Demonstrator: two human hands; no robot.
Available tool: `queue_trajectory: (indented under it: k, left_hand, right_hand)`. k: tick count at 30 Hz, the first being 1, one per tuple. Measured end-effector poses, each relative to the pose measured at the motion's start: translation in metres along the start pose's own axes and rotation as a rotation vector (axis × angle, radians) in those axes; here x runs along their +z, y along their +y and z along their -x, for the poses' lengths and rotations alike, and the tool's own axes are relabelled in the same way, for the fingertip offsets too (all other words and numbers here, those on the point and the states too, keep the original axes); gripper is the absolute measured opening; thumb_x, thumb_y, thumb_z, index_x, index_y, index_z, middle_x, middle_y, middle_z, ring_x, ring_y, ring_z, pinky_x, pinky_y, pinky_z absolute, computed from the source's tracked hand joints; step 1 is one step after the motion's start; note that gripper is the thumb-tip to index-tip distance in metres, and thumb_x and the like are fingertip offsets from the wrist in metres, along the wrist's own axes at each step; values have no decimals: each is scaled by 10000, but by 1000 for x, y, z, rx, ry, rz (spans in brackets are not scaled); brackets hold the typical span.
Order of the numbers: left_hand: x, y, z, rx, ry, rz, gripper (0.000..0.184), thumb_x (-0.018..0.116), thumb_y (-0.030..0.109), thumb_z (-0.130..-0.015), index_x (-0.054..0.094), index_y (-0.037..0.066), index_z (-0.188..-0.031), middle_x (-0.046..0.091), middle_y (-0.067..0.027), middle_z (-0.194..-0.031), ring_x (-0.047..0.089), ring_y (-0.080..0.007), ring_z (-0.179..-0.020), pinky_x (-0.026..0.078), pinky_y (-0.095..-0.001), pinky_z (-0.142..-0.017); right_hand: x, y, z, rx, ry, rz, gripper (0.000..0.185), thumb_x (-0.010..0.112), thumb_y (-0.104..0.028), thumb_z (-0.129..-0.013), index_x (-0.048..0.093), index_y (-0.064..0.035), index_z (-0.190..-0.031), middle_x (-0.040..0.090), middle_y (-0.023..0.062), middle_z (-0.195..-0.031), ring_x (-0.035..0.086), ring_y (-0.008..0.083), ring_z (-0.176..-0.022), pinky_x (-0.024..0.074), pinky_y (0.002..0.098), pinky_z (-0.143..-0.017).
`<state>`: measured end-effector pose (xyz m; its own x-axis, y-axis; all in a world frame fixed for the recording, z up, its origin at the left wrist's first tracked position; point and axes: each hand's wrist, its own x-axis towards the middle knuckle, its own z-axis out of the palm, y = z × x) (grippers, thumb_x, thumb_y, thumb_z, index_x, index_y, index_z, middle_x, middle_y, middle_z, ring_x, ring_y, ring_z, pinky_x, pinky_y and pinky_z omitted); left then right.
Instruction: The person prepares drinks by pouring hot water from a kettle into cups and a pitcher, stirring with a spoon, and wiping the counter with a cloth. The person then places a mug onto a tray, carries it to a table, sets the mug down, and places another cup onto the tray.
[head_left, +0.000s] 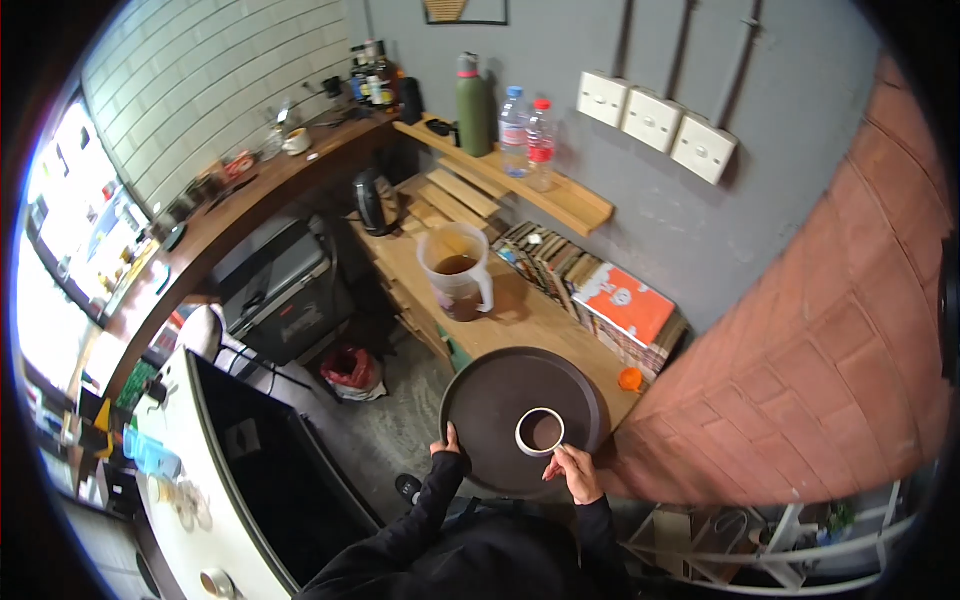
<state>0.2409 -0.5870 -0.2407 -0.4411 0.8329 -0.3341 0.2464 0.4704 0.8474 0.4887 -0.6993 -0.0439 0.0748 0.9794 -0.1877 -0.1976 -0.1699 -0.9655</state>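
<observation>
A round dark brown tray (pixel 487 405) is in front of me, its far side over the wooden counter (pixel 512 322). My left hand (pixel 448 442) grips the tray's left rim, with the thumb on top and the other fingers hidden below. On the tray's right half is a white cup (pixel 523 447) holding a brown drink. My right hand (pixel 576 474) is closed at the cup's handle; whether the cup rests fully on the tray I cannot tell. Beyond the tray stands a large translucent plastic jug (pixel 455 288) with brown liquid in it.
Books (pixel 560 268) line the wall, and a small orange item (pixel 630 379) lies by the brick column (pixel 780 380). A black kettle (pixel 377 203) stands farther back. Bottles (pixel 514 130) occupy the shelf. On the floor at left is a red-lined bin (pixel 352 374).
</observation>
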Motion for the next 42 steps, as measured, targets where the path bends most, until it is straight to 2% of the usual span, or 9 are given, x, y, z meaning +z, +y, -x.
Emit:
queue_trajectory:
  k: [5, 14, 19, 22, 30, 32, 33, 37, 42]
  left_hand:
    - [-84, 53, 65, -86, 18, 116, 619, 599, 517, -849, 621, -78, -678, 567, -96, -522, 545, -148, -519, 429, -330, -513]
    - [-187, 65, 108, -92, 342, 279, 569, 602, 474, -878, 572, -27, -611, 514, -5, -528, 466, -71, -534, 381, -316, -486]
    - [-235, 44, 119, -152, 469, 295, 595, 599, 499, -869, 600, -46, -631, 531, -39, -512, 509, -87, -542, 424, -310, -522]
    - [-258, 27, 127, -132, 564, 363, 605, 602, 491, -871, 536, -28, -567, 451, 4, -481, 428, -68, -507, 369, -307, -473]
    - [-329, 2, 187, -225, 717, 406, 605, 578, 512, -878, 605, -43, -640, 562, -38, -534, 553, -118, -516, 443, -306, -513]
    - [-344, -7, 204, -350, 657, 396, 648, 585, 589, -837, 663, -50, -764, 635, -96, -660, 622, -161, -650, 486, -316, -622]
    - [-346, -9, 213, -364, 689, 407, 648, 585, 589, -837, 663, -50, -764, 635, -96, -660, 622, -161, -650, 486, -316, -622]
    - [-346, -21, 239, -374, 937, 407, 658, 588, 572, -845, 602, -49, -628, 541, -65, -510, 546, -124, -502, 428, -333, -492]
    - [-326, -17, 290, -492, 1231, 511, 643, 615, 557, -831, 580, -37, -587, 504, -72, -473, 520, -114, -475, 407, -348, -482]
  right_hand:
    - [36, -5, -20, 43, -232, 1, 279, 451, -214, -965, 527, -12, -788, 577, 81, -672, 602, 154, -624, 495, 273, -591]
    - [109, -20, -40, 64, -637, -3, 301, 465, -232, -966, 509, -19, -758, 550, 73, -685, 605, 165, -631, 495, 290, -595]
    - [156, -34, -38, 24, -818, 181, 314, 470, -273, -973, 526, -10, -811, 580, 82, -725, 604, 158, -615, 493, 276, -586]
    - [174, -48, -31, 46, -781, 180, 283, 477, -267, -973, 529, -5, -877, 587, 87, -749, 602, 156, -607, 493, 269, -586]
    - [190, -53, -66, -762, -269, 589, 217, 481, -215, -968, 548, -11, -1003, 569, 56, -798, 552, 108, -758, 462, 263, -695]
    - [213, -44, -74, -551, -431, 564, 301, 459, -274, -981, 551, -9, -1090, 580, 52, -862, 546, 120, -832, 449, 278, -746]
    - [225, -43, -71, -180, -589, 368, 384, 436, -343, -987, 550, -3, -1123, 586, 49, -919, 545, 126, -855, 449, 264, -741]
    - [279, -10, -72, 188, -910, 19, 385, 468, -352, -974, 576, 5, -1069, 592, 26, -900, 535, 84, -783, 434, 232, -694]
    - [341, -10, -72, 89, -1315, 328, 220, 567, -254, -927, 591, -39, -883, 498, -73, -741, 416, 27, -668, 337, 198, -591]
